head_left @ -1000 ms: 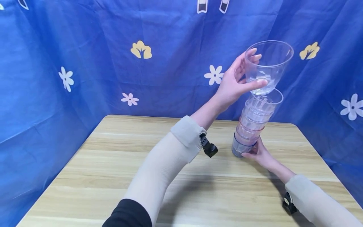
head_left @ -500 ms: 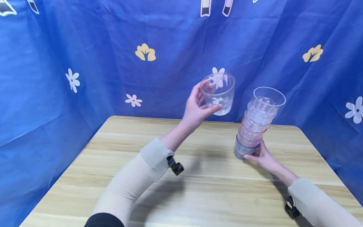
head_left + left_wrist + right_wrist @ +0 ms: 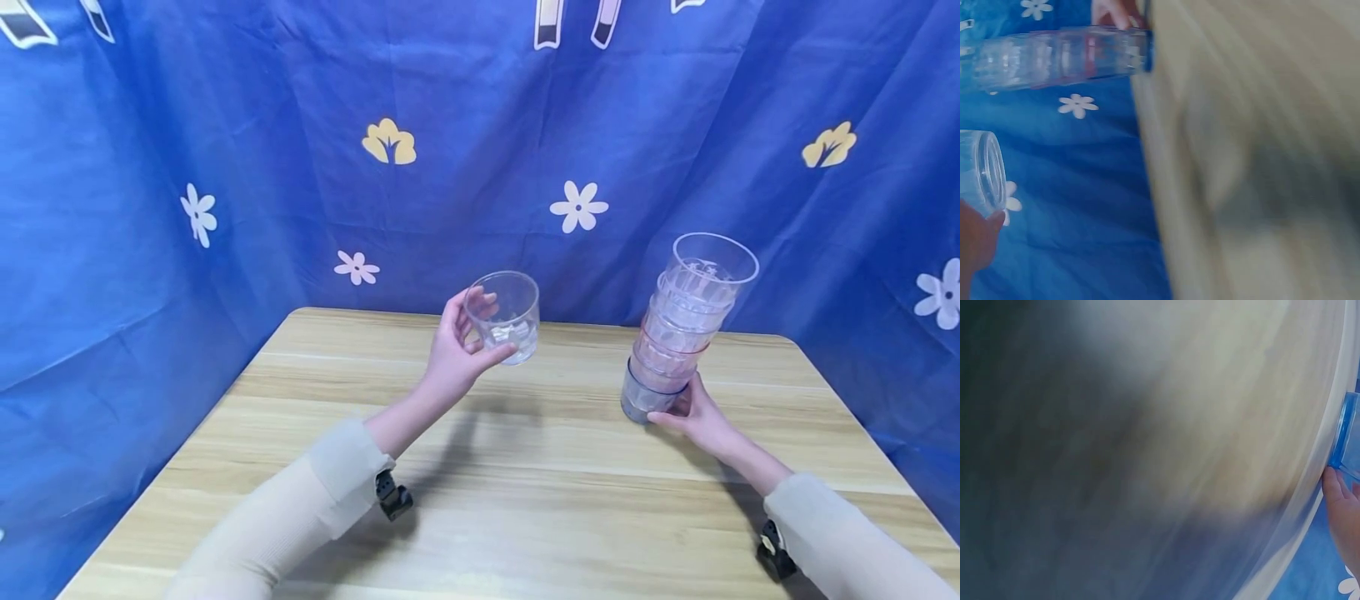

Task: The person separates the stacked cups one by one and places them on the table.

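My left hand (image 3: 459, 340) grips a clear plastic cup (image 3: 517, 329) by its side, thumb in front and fingers behind, held upright over the back middle of the table. In the left wrist view that cup (image 3: 979, 169) shows at the left edge. To the right stands a tall stack of nested clear cups (image 3: 678, 325), one with a red rim and a blue-tinted one at the bottom. My right hand (image 3: 697, 417) holds the bottom cup near its base; in the right wrist view this blue-tinted cup (image 3: 1350, 437) is partly cut off.
A light wooden table (image 3: 570, 500) lies below, with rounded back corners. Blue cloth (image 3: 465, 108) with flowers and tree shapes hangs behind it and along both sides. A small black camera (image 3: 393, 496) is strapped at the left wrist.
My left hand has carried the clear cup away from the top of the stack, leftward and down toward the table. The right hand stays at the stack's base.
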The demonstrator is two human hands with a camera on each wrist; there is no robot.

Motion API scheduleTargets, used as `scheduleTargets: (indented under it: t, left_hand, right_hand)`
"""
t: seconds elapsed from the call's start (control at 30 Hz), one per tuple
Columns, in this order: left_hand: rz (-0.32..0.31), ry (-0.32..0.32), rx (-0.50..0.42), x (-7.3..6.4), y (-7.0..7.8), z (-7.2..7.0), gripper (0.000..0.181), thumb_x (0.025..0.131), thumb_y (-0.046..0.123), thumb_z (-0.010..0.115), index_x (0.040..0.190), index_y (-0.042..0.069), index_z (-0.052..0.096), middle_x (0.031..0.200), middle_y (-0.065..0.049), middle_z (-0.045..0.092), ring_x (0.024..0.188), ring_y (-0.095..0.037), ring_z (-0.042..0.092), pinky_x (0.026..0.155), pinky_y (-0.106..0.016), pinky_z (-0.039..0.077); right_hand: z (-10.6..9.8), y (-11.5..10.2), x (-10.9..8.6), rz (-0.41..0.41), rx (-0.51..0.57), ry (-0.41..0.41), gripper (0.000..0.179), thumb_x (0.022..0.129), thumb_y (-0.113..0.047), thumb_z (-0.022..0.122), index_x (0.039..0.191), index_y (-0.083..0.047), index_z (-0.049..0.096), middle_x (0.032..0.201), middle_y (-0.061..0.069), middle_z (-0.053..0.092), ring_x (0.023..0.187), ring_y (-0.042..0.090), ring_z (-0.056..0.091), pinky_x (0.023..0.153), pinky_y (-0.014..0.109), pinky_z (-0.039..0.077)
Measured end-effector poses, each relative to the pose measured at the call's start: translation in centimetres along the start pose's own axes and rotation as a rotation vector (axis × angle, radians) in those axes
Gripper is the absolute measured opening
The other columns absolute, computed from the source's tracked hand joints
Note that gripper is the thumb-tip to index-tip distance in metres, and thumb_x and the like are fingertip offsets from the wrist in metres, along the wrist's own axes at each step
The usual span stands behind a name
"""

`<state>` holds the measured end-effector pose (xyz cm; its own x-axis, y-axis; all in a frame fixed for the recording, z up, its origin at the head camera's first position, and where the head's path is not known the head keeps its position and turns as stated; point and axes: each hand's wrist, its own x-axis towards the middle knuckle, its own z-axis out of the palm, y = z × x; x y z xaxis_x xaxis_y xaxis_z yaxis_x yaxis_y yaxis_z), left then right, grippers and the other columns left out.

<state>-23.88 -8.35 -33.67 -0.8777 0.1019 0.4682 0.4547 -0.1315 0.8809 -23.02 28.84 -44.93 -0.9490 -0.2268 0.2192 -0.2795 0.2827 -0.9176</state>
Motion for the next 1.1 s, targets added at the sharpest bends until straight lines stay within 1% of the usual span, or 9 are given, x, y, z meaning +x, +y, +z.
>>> scheduleTargets:
  t: [0.1,0.2,0.33,0.43,0.6,0.73,0.83,0.93,1.1]
  left_hand:
    - [-0.034,0.031,0.023,-1.0,-0.8,-1.1,0.080,0.072,-0.012,0.077,0.139,0.002,0.036,0.137,-0.014,0.052,0.126,-0.025,0.049,0.097,-0.046,0.046]
    - [-0.052,0.071,0.046,-1.7,-1.7,-2.2,0.080,0.071,-0.013,0.076,0.138,0.001,0.034,0.137,-0.016,0.051,0.127,-0.026,0.047,0.098,-0.048,0.044]
    - [-0.071,0.117,0.091,-2.1,-3.0,-3.8,0.082,0.071,-0.013,0.077,0.139,0.000,0.032,0.138,-0.018,0.049,0.127,-0.028,0.046,0.100,-0.051,0.042]
    - [-0.096,0.140,0.120,-2.1,-4.0,-4.9,0.082,0.072,-0.011,0.077,0.140,0.000,0.031,0.139,-0.017,0.048,0.129,-0.029,0.044,0.102,-0.053,0.039]
    - [-0.135,0.162,0.155,-1.8,-5.3,-6.6,0.083,0.074,-0.008,0.078,0.141,0.004,0.030,0.141,-0.015,0.045,0.132,-0.030,0.040,0.107,-0.053,0.034]
    - [-0.168,0.163,0.176,-1.1,-6.4,-8.3,0.086,0.074,-0.009,0.077,0.143,0.003,0.027,0.144,-0.017,0.042,0.134,-0.033,0.037,0.109,-0.052,0.030]
    - [-0.191,0.164,0.175,-0.6,-7.3,-9.8,0.087,0.075,-0.013,0.075,0.144,0.001,0.025,0.147,-0.020,0.038,0.136,-0.036,0.034,0.111,-0.048,0.029]
    - [-0.212,0.181,0.199,-0.1,-8.2,-11.2,0.087,0.075,-0.013,0.075,0.144,-0.001,0.023,0.148,-0.022,0.036,0.137,-0.037,0.032,0.114,-0.042,0.025]
    - [-0.259,0.210,0.278,0.2,-8.7,-12.4,0.089,0.076,-0.008,0.077,0.145,-0.002,0.021,0.149,-0.020,0.036,0.139,-0.031,0.031,0.115,-0.032,0.019]
  right_hand:
    - [-0.1,0.1,-0.1,0.004,0.000,0.003,0.081,0.082,0.009,0.070,0.140,0.006,0.014,0.127,0.043,0.043,0.097,-0.002,0.058,0.083,0.019,0.050]
    - [-0.2,0.1,-0.2,0.009,-0.001,0.003,0.081,0.083,0.009,0.070,0.141,0.005,0.013,0.127,0.042,0.043,0.097,-0.002,0.058,0.083,0.019,0.050]
    - [-0.4,0.2,-0.1,0.003,0.001,0.004,0.081,0.083,0.009,0.069,0.141,0.005,0.013,0.128,0.043,0.042,0.098,-0.003,0.057,0.084,0.019,0.050]
    - [-0.5,0.2,0.0,0.000,0.005,0.001,0.081,0.083,0.010,0.069,0.141,0.005,0.012,0.129,0.043,0.041,0.098,-0.004,0.057,0.084,0.018,0.049]
    - [-0.4,0.2,0.1,-0.002,0.020,-0.010,0.082,0.084,0.009,0.068,0.142,0.005,0.011,0.130,0.042,0.039,0.100,-0.003,0.056,0.084,0.019,0.049]
    - [-0.3,0.3,0.1,-0.007,0.025,-0.010,0.081,0.084,0.010,0.068,0.141,0.006,0.012,0.130,0.043,0.040,0.100,-0.003,0.057,0.084,0.019,0.049]
    - [-0.2,0.3,0.1,-0.003,0.025,-0.012,0.081,0.084,0.010,0.068,0.141,0.006,0.011,0.131,0.042,0.039,0.100,-0.004,0.056,0.085,0.018,0.049]
    - [-0.2,0.3,0.2,0.001,0.024,-0.011,0.081,0.084,0.010,0.068,0.141,0.006,0.011,0.131,0.042,0.039,0.100,-0.003,0.056,0.085,0.018,0.049]
    - [-0.2,0.0,0.1,0.008,0.021,-0.005,0.080,0.083,0.010,0.068,0.140,0.008,0.012,0.130,0.043,0.040,0.100,-0.002,0.056,0.085,0.019,0.049]
